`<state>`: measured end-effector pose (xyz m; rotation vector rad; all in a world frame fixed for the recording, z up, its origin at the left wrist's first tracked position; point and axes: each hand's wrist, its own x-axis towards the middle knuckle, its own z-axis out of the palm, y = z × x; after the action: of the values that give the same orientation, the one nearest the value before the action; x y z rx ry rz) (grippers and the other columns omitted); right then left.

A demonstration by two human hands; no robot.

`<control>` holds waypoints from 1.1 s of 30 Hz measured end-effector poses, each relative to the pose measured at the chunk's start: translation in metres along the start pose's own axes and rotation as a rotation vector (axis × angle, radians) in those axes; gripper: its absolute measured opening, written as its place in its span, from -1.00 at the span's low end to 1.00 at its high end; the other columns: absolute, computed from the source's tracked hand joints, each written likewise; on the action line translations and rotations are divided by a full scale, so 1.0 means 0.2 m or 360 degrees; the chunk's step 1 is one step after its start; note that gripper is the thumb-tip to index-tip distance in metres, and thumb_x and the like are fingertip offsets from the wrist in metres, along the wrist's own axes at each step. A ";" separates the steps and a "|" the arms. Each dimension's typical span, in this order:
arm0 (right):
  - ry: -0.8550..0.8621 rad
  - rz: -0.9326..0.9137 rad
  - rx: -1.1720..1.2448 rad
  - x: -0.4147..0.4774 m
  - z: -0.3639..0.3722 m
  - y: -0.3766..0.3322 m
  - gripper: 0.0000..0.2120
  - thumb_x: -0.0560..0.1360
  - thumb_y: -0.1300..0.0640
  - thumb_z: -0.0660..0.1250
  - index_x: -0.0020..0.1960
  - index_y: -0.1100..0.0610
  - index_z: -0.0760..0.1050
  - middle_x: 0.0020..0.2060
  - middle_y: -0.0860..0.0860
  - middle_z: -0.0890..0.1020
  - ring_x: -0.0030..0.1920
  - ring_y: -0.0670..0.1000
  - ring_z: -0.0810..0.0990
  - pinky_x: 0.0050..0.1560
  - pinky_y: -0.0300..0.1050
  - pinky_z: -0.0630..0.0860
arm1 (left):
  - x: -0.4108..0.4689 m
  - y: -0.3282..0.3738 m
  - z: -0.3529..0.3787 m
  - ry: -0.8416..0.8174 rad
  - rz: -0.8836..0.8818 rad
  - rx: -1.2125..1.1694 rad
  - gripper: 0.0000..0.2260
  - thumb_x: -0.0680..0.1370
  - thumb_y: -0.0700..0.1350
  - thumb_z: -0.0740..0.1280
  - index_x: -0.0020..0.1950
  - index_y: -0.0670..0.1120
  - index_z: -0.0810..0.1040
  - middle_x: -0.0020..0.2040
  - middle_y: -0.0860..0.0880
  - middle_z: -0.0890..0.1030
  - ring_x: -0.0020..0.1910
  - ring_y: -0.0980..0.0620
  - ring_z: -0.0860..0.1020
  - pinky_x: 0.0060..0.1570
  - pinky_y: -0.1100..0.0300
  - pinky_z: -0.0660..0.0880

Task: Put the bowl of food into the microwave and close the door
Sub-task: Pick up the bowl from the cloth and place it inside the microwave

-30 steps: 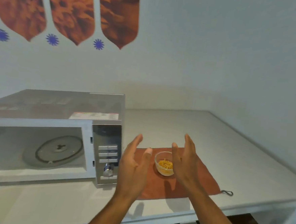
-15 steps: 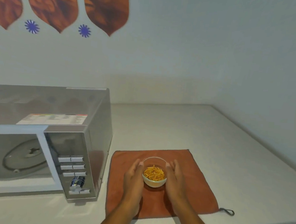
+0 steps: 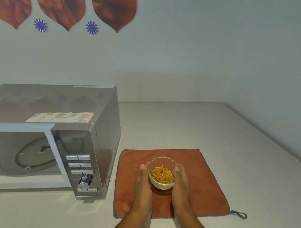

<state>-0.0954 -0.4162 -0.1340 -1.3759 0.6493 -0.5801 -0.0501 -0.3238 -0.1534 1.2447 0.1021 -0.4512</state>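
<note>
Bowl of food (image 3: 161, 175) (on orange cloth (image 3: 204, 180)) cupped between left hand (image 3: 143, 182) and right hand (image 3: 181, 184), fingers (image 3: 143, 167) pressed together.

An orange cloth (image 3: 173, 183) lies flat on my white counter (image 3: 198, 131); its grey loop (image 3: 239, 214) trails off the cloth's near right corner. Above the counter, orange wall decals (image 3: 65, 2).

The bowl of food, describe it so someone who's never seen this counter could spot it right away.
Start at the silver microwave on the white counter; just to its right lies a rust-orange cloth. On that cloth sits the bowl, cupped between the left hand and right hand. It is the only dish here: small, clear glass, holding short orange-yellow sticks.
</note>
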 end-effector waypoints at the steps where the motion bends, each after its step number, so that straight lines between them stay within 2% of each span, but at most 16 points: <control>1: 0.0003 -0.0009 0.0032 -0.03 0.00 0.00 -0.37 0.49 -0.34 0.16 0.50 -0.13 0.35 0.38 -0.11 0.53 0.37 -0.07 0.50 0.39 0.03 0.45 | -0.03 0.02 -0.01 -0.0010 -0.0013 -0.0010 -0.20 0.33 0.69 0.21 0.41 0.27 0.60 0.37 0.09 0.69 0.41 0.02 0.61 0.49 -0.11 0.47; 5: 0.0019 -0.0076 0.0115 -0.16 0.01 -0.05 -0.52 0.63 -0.19 0.14 0.52 -0.13 0.33 0.37 -0.17 0.49 0.37 -0.10 0.46 0.25 -0.16 0.41 | -0.15 0.08 -0.06 -0.0170 0.0048 -0.0110 -0.17 0.33 0.67 0.22 0.45 0.24 0.58 0.40 0.04 0.69 0.45 -0.01 0.59 0.56 -0.13 0.39; 8: 0.0045 -0.0156 0.0087 -0.27 0.03 -0.07 -0.53 0.64 -0.19 0.12 0.52 -0.15 0.31 0.39 -0.17 0.47 0.38 -0.11 0.44 0.27 -0.16 0.40 | -0.25 0.13 -0.11 -0.0192 0.0128 -0.0151 -0.21 0.36 0.63 0.24 0.46 0.23 0.57 0.40 0.02 0.69 0.46 -0.04 0.58 0.56 -0.15 0.38; 10: 0.0046 -0.0196 0.0084 -0.35 0.06 -0.08 -0.55 0.64 -0.19 0.11 0.51 -0.17 0.31 0.41 -0.17 0.47 0.39 -0.14 0.44 0.29 -0.17 0.39 | -0.32 0.16 -0.16 -0.0223 0.0180 -0.0138 -0.16 0.37 0.63 0.23 0.50 0.19 0.55 0.42 -0.01 0.67 0.47 -0.04 0.58 0.57 -0.16 0.38; 13: 0.0034 -0.0248 0.0072 -0.49 0.12 -0.09 -0.55 0.65 -0.17 0.10 0.52 -0.13 0.30 0.43 -0.16 0.46 0.41 -0.15 0.42 0.29 -0.20 0.37 | -0.43 0.21 -0.26 -0.0192 0.0232 -0.0145 -0.14 0.37 0.63 0.22 0.51 0.15 0.53 0.41 0.01 0.68 0.45 -0.02 0.59 0.56 -0.14 0.40; 16: -0.0005 -0.0269 0.0050 -0.63 0.21 -0.10 -0.53 0.65 -0.17 0.10 0.54 -0.12 0.28 0.43 -0.15 0.45 0.43 -0.11 0.41 0.29 -0.19 0.37 | -0.55 0.27 -0.37 -0.0174 0.0298 -0.0088 -0.27 0.48 0.51 0.11 0.49 0.14 0.54 0.34 0.04 0.72 0.39 0.02 0.64 0.53 -0.12 0.45; 19: -0.0029 -0.0273 0.0034 -0.77 0.31 -0.09 -0.54 0.65 -0.17 0.10 0.52 -0.11 0.30 0.41 -0.12 0.48 0.40 -0.09 0.45 0.30 -0.15 0.42 | -0.63 0.31 -0.51 -0.0121 0.0331 -0.0053 -0.38 0.55 0.41 0.03 0.38 0.14 0.62 0.21 0.06 0.78 0.26 0.07 0.71 0.44 -0.05 0.53; 23: -0.0097 -0.0252 0.0058 -0.93 0.44 -0.08 -0.54 0.66 -0.12 0.10 0.54 -0.07 0.29 0.36 -0.15 0.48 0.26 -0.24 0.46 0.13 -0.35 0.37 | -0.72 0.35 -0.71 -0.0041 0.0332 -0.0053 -0.38 0.51 0.45 0.06 0.40 0.20 0.60 0.28 0.11 0.75 0.38 0.08 0.62 0.56 -0.09 0.41; 27: -0.0187 -0.0254 0.0057 -1.09 0.59 -0.07 -0.55 0.65 -0.15 0.10 0.52 -0.11 0.30 0.32 -0.19 0.50 0.25 -0.26 0.47 0.14 -0.29 0.40 | -0.81 0.42 -0.91 0.0009 0.0359 -0.0033 -0.42 0.54 0.42 0.01 0.34 0.24 0.63 0.18 0.18 0.78 0.36 0.10 0.63 0.51 -0.01 0.43; 29: -0.0230 -0.0255 0.0035 -1.16 0.69 -0.06 -0.58 0.65 -0.18 0.08 0.48 -0.15 0.33 0.30 -0.19 0.53 0.27 -0.20 0.50 0.19 -0.22 0.44 | -0.85 0.46 -1.01 0.0055 0.0368 -0.0020 -0.43 0.53 0.42 0.00 0.27 0.25 0.65 0.14 0.18 0.79 0.33 0.11 0.64 0.46 0.03 0.44; 31: -0.0276 -0.0248 0.0025 -1.21 0.78 -0.05 -0.59 0.64 -0.19 0.07 0.46 -0.17 0.33 0.30 -0.21 0.52 0.30 -0.18 0.49 0.23 -0.20 0.42 | -0.86 0.51 -1.11 0.0124 0.0384 -0.0013 -0.42 0.52 0.43 0.00 0.29 0.26 0.64 0.19 0.16 0.77 0.35 0.09 0.61 0.52 -0.03 0.41; 33: -0.0352 -0.0262 0.0030 -1.26 0.89 -0.05 -0.58 0.65 -0.17 0.08 0.48 -0.14 0.34 0.32 -0.20 0.52 0.33 -0.20 0.47 0.22 -0.27 0.40 | -0.87 0.55 -1.23 0.0171 0.0402 -0.0021 -0.39 0.51 0.45 0.00 0.36 0.26 0.59 0.29 0.12 0.72 0.41 0.06 0.58 0.59 -0.09 0.34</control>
<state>-0.1442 -0.1139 -0.0896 -1.4597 0.3543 -0.5531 -0.1240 -0.0209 -0.0805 1.2497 0.0379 -0.1649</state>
